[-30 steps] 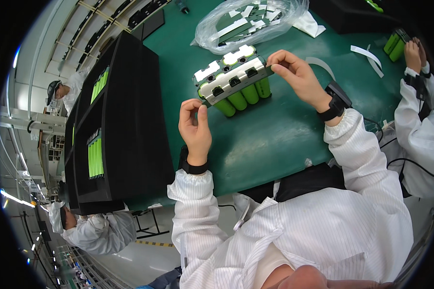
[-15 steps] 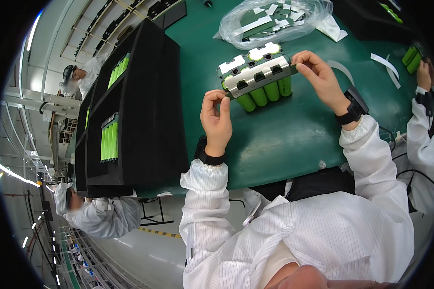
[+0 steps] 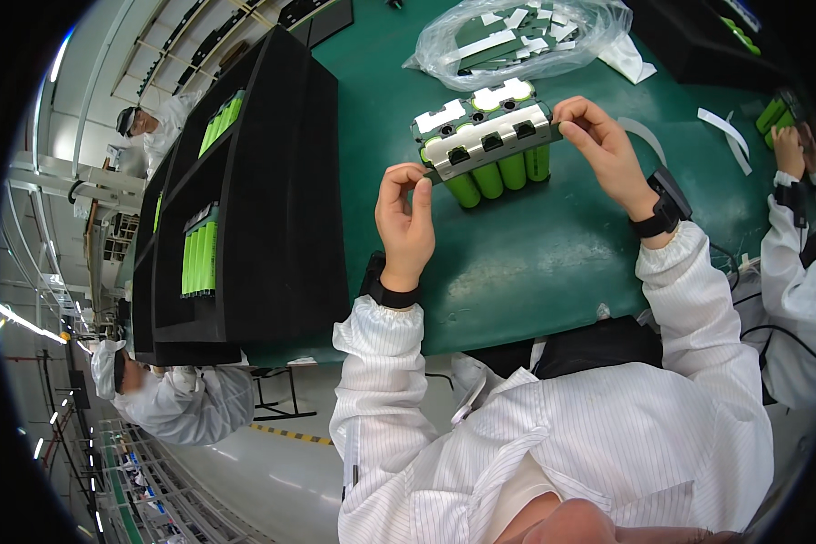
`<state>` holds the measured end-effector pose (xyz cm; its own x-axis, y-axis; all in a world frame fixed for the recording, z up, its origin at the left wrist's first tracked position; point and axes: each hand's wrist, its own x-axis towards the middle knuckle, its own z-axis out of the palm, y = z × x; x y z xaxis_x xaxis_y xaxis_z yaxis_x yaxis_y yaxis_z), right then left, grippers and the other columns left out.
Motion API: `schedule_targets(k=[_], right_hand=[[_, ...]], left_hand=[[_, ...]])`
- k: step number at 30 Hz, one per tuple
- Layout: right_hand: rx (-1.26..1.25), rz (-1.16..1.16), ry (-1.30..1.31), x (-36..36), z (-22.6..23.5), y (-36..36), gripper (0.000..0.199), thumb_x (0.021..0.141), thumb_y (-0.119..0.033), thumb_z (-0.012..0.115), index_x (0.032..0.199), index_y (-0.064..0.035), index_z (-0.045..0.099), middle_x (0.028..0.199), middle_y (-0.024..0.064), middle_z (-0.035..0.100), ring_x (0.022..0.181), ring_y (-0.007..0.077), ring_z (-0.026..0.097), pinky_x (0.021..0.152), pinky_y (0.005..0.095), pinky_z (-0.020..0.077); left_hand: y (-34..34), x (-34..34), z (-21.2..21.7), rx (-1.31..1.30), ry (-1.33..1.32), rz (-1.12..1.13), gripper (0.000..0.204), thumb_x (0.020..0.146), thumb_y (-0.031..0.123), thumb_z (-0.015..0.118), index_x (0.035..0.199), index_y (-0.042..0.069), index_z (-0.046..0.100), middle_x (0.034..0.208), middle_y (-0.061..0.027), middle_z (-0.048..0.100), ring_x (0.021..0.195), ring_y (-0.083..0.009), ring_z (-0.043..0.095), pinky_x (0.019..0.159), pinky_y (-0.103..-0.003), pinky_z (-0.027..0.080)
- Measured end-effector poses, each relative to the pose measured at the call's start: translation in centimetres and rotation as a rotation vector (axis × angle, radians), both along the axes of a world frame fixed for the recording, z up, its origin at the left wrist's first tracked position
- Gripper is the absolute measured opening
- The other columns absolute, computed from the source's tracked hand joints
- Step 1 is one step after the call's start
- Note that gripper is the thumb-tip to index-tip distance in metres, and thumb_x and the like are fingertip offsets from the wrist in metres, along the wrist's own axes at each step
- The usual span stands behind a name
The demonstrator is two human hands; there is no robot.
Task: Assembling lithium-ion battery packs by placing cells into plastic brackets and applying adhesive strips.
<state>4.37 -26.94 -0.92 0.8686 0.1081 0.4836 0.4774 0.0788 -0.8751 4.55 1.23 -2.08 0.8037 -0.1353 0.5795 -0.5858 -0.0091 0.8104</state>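
Observation:
A battery pack (image 3: 489,180) of green cylindrical cells in a black holder stands on the green table, with white pieces on its top. Along its near upper edge lies a long strip (image 3: 476,158), shiny in the middle and dark at the ends, with black square spots in a row. My left hand (image 3: 404,227) is closed, pinching the strip's left end between thumb and fingers. At the other end, my right hand (image 3: 609,161) pinches the strip in the same way. Between my hands the strip is stretched against the pack; its underside is hidden.
Behind the pack lies a clear plastic bag (image 3: 435,65) of white and dark strips. A black rack (image 3: 286,208) with green battery packs stands left. Loose white strips (image 3: 725,136) lie right, near a co-worker's hands (image 3: 789,150) at another green pack. Other people work at far left.
My hands keep their pinch on the strip and have barely moved. The whole view has shifted slightly. The co-worker's hand at the right has moved a little.

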Motion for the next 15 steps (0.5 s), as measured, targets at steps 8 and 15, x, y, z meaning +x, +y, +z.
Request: schedule_targets(k=[8, 15], right_hand=[[0.035, -0.013, -0.002, -0.01, 0.05, 0.49, 0.008, 0.095, -0.009, 0.055, 0.098, -0.0014, 0.055, 0.097, -0.001, 0.054, 0.092, 0.0076, 0.048, 0.086, 0.023, 0.0399], [0.048, -0.025, 0.016, 0.12, -0.15, 0.21, 0.009, 0.096, -0.01, 0.054, 0.099, -0.0021, 0.055, 0.096, -0.0013, 0.054, 0.092, 0.0072, 0.049, 0.086, 0.0233, 0.0407]], left_hand=[[0.14, -0.17, -0.02, -0.004, 0.038, 0.041, 0.004, 0.094, 0.003, 0.053, 0.097, 0.001, 0.051, 0.102, -0.0056, 0.052, 0.09, -0.0099, 0.05, 0.082, -0.023, 0.042], [-0.21, 0.28, -0.37, 0.007, 0.003, 0.044, 0.007, 0.096, 0.008, 0.054, 0.099, 0.003, 0.051, 0.103, -0.0022, 0.053, 0.083, -0.0063, 0.045, 0.075, -0.021, 0.039]])
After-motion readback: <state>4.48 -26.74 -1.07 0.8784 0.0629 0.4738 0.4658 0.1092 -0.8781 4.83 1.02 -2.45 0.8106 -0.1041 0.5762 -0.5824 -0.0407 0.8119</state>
